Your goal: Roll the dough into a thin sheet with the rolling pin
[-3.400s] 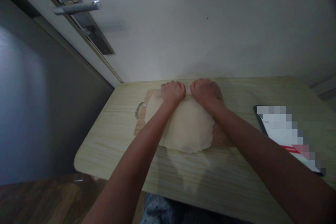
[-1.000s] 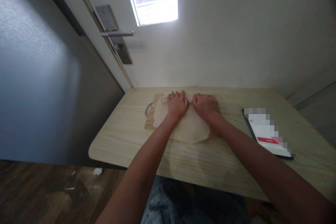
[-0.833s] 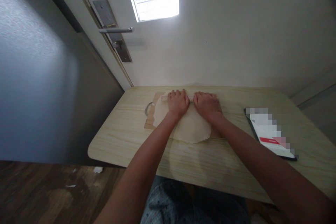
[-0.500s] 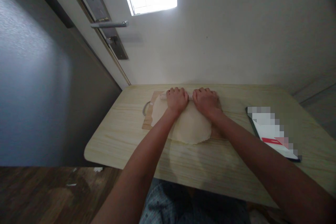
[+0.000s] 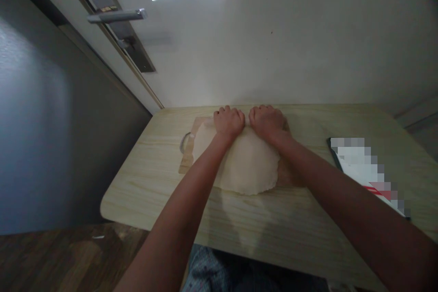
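A flat, pale sheet of dough (image 5: 247,166) lies on a wooden board (image 5: 186,159) on the light wood table (image 5: 153,191). My left hand (image 5: 228,121) and my right hand (image 5: 267,122) sit side by side at the dough's far edge. Both are curled over a pale rolling pin (image 5: 247,122), which they almost wholly cover. My forearms reach over the dough from the near side. The near edge of the dough hangs slightly past the board.
A metal loop handle (image 5: 183,142) sticks out of the board's left end. A flat device with a lit screen (image 5: 366,169) lies on the table at the right. Behind the table are a white wall and a door with a lever handle (image 5: 116,15). Wood floor lies at lower left.
My hands have pushed the pin a little farther to the dough's far edge and their fingers have curled tighter. The view has tilted down and closer. The dough and board have not shifted.
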`<move>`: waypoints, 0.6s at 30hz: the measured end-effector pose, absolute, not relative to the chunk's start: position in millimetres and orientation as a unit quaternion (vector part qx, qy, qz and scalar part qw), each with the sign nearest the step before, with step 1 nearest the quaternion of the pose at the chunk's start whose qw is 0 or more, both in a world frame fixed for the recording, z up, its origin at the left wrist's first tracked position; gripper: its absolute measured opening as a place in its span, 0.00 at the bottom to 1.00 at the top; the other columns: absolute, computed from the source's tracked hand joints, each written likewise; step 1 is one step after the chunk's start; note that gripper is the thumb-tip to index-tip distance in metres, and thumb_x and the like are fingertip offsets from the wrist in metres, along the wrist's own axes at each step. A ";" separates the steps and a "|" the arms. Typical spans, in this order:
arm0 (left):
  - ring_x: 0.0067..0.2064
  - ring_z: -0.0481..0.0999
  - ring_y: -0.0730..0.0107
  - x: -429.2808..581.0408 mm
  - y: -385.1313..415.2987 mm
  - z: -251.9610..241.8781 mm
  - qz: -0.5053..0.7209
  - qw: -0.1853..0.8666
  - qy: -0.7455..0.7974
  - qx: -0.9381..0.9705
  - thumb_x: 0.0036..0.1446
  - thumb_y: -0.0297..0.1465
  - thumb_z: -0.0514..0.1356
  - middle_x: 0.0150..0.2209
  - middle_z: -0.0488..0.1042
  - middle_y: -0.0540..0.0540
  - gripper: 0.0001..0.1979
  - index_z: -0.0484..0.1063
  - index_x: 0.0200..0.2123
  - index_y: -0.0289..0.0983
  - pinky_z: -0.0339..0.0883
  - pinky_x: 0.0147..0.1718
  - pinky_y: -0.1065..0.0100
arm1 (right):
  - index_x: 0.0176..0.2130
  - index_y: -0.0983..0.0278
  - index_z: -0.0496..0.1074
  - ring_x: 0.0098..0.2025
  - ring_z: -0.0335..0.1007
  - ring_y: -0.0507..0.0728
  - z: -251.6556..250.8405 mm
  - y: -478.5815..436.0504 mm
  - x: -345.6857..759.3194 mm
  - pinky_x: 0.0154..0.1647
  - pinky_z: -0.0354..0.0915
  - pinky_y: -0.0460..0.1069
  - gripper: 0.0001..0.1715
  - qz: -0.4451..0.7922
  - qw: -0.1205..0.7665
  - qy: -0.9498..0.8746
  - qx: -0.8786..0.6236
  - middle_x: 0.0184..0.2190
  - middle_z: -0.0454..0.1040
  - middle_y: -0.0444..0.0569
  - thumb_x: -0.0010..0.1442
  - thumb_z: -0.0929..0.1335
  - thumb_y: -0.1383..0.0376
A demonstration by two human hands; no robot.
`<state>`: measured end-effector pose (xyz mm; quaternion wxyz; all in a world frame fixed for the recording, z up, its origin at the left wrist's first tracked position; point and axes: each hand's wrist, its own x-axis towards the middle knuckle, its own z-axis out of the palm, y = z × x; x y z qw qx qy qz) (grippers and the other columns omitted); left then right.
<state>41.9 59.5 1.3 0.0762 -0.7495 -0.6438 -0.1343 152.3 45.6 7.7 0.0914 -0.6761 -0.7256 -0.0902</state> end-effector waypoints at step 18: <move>0.39 0.70 0.60 43.9 76.1 -5.4 -0.128 0.075 -0.655 -0.741 0.58 0.34 0.37 0.35 0.73 0.38 0.25 0.72 0.37 0.31 0.57 0.38 0.61 | 0.35 0.73 0.74 0.32 0.68 0.60 6.6 63.0 151.3 0.29 0.57 0.51 0.27 -0.071 0.111 -0.699 -0.703 0.32 0.73 0.61 0.58 0.52 0.64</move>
